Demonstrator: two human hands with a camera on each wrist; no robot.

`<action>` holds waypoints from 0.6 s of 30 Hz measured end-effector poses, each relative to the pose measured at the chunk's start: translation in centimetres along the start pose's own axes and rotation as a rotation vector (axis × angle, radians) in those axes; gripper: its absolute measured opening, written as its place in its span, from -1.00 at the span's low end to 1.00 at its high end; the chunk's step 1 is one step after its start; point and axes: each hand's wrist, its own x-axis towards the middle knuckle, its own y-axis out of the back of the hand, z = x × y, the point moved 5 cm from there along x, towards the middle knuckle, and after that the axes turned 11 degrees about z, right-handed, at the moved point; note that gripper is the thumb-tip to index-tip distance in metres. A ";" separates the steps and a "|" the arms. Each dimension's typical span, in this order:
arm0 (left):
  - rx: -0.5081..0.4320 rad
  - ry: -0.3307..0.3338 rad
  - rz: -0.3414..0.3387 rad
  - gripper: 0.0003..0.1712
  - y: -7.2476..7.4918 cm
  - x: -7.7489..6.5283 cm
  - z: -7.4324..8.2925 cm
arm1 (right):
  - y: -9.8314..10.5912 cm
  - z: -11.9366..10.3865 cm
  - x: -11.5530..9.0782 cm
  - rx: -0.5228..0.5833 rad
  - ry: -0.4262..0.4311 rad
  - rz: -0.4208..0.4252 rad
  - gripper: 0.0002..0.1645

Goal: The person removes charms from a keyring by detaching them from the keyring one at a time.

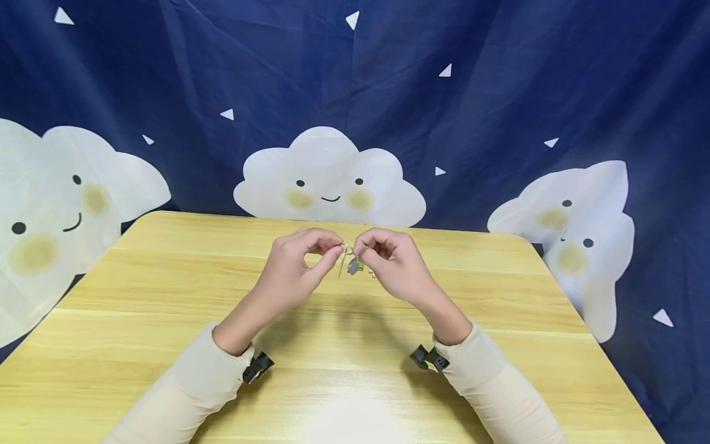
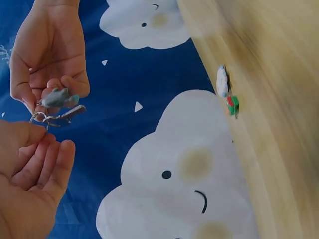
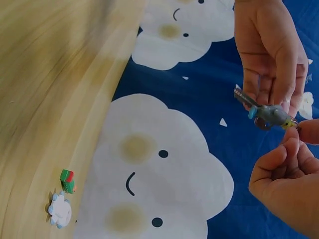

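Note:
Above the far half of the table, my left hand (image 1: 294, 268) pinches a metal key ring (image 2: 39, 117) with a key (image 2: 74, 112) hanging from it. My right hand (image 1: 396, 265) pinches the top end of a small grey figurine charm (image 3: 273, 115), which has a yellow part and a light-blue part. The charm hangs right beside the ring and key. Fingertips cover the spot where charm and ring meet, so I cannot tell whether they are joined.
On the wooden table (image 1: 194, 364) lie a small green-and-red charm (image 3: 68, 180) and a white charm with light-blue bumps (image 3: 60, 210), close together. Behind the table hangs a dark blue cloth (image 1: 310, 74) with white clouds and triangles.

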 end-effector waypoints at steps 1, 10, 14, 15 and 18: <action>-0.014 0.012 0.004 -0.93 0.0 0.0 -0.1 | 0.0 -0.1 0.0 0.004 0.003 0.003 -0.82; -0.008 -0.087 0.069 -0.92 0.4 0.1 0.4 | -0.1 0.0 0.0 -0.003 -0.003 0.012 -0.84; 0.035 -0.176 0.052 -0.88 0.2 0.0 0.9 | -0.1 0.1 0.0 -0.002 0.000 0.006 -0.83; 0.049 -0.193 0.040 -0.89 0.2 0.0 1.0 | -0.1 0.1 0.0 -0.005 0.001 0.003 -0.82; 0.091 -0.227 0.006 -0.89 0.0 0.0 1.3 | -0.2 0.4 0.0 -0.022 0.005 -0.005 -0.82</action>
